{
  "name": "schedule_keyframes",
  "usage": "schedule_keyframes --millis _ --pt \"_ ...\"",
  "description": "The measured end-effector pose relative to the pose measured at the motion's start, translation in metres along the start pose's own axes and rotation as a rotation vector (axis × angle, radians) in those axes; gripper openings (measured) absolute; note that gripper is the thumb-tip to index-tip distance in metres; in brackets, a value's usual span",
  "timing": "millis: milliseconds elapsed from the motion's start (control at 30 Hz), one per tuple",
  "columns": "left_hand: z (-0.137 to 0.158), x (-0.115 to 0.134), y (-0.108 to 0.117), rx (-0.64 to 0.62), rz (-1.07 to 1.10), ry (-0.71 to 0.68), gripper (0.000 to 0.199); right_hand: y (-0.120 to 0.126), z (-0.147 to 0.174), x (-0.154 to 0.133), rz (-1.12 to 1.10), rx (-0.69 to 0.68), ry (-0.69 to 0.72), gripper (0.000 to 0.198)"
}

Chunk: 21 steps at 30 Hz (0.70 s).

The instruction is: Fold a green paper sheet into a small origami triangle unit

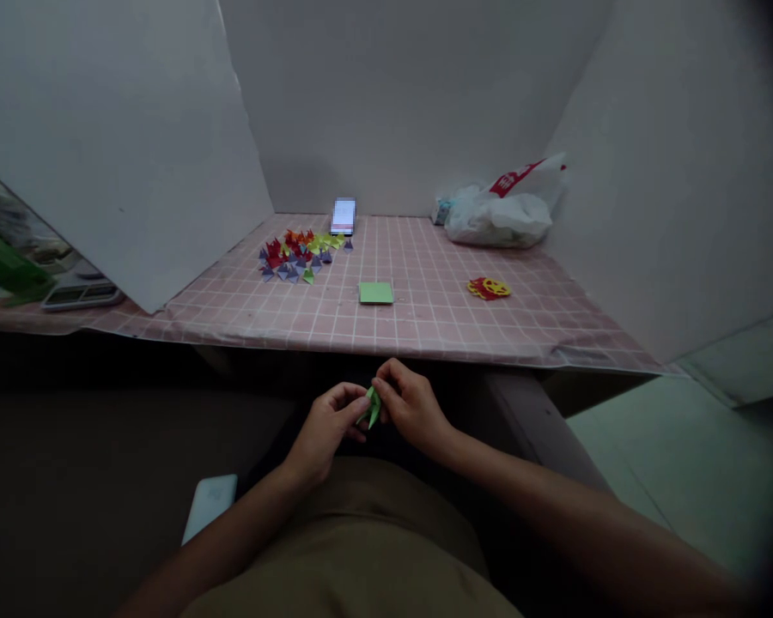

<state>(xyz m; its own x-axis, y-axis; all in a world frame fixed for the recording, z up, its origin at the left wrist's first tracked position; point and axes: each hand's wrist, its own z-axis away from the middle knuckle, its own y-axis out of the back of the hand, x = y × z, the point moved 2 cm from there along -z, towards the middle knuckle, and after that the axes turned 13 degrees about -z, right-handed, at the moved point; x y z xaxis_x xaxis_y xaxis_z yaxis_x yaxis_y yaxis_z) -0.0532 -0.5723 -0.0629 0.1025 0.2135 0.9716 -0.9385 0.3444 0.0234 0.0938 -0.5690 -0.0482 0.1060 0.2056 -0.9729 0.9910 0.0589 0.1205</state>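
Observation:
A small piece of folded green paper (374, 410) is pinched between my two hands, over my lap and in front of the table's near edge. My left hand (331, 422) grips its left side with thumb and fingers. On the other side, my right hand (413, 403) holds its upper right part between thumb and bent forefinger. Parts of the folds are hidden behind the fingertips. A stack of square green paper (376, 293) lies on the table (418, 322) straight ahead. Several folded paper pieces (296, 257) in red, orange, yellow, purple and green are grouped to its left.
A phone (343, 216) leans upright at the back. On the right are a white plastic bag (499, 219) and red and yellow cut-out shapes (488, 288). White panels (135, 129) border the table. A pale flat device (210, 505) lies beside my left forearm.

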Motion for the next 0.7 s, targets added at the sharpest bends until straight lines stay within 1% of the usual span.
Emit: schedule_keyframes --millis 233,367,467,700 --pt "0.0006 -0.0036 -0.0025 -0.026 0.058 -0.054 0.024 -0.0022 0.0 0.0052 -0.1 0.018 -0.054 0.013" --pt "0.0021 -0.0048 -0.0026 -0.041 0.084 -0.057 0.022 -0.0032 -0.0003 0.0091 -0.156 0.015 -0.107 0.013" --pt "0.0026 -0.0035 -0.0021 -0.048 0.078 -0.061 0.02 -0.0035 -0.0001 0.0089 -0.157 0.007 -0.116 0.013" --pt "0.001 -0.0021 0.0029 0.051 -0.142 -0.079 0.019 -0.0049 -0.0002 0.004 -0.156 -0.028 -0.147 0.013"
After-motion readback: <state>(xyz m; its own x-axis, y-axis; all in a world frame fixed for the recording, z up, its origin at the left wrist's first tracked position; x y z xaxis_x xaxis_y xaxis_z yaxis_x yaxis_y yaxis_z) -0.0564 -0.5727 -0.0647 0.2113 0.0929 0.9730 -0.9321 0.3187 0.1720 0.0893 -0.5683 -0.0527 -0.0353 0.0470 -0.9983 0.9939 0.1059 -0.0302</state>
